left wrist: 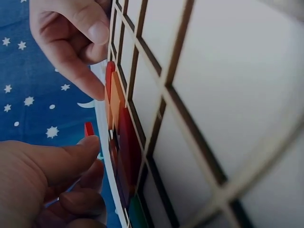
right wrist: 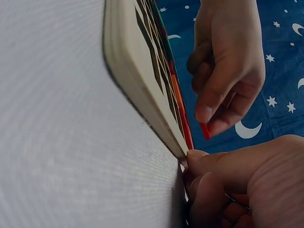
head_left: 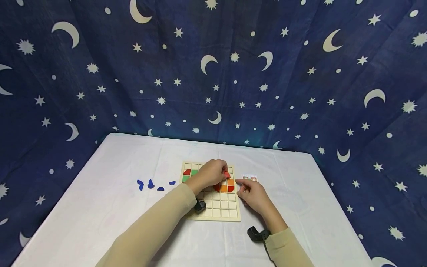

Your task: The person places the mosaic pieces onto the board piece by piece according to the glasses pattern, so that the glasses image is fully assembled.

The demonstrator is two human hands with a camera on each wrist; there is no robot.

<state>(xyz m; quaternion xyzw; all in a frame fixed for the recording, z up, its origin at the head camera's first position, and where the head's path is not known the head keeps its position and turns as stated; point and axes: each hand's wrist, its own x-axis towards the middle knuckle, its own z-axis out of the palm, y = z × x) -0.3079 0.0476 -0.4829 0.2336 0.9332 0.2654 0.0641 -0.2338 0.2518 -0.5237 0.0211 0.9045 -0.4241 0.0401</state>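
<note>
Blue pieces (head_left: 161, 188) lie left of the board (head_left: 216, 213), a small card (head_left: 250, 177) beyond its right edge; your left sleeve (head_left: 156, 226) hides some squares. Your left hand (head_left: 210, 173) pinches a red piece (right wrist: 204, 131) above the board; your right hand (head_left: 255, 194), grasping nothing, touches the board's right edge.

Left forearm (head_left: 150, 226), sleeved in tan, runs diagonally forward and rightward from the lower left; the left hand (head_left: 212, 172) is held palm downward, its thumb (left wrist: 71, 161) in a pinch against the fingers. Right forearm (head_left: 289, 248), likewise sleeved, angles forward and leftward. The right hand (head_left: 255, 194) lies nearer the body, forefinger (head_left: 245, 182) extended leftward, remaining fingers bent. The hands are near each other, not touching.
</note>
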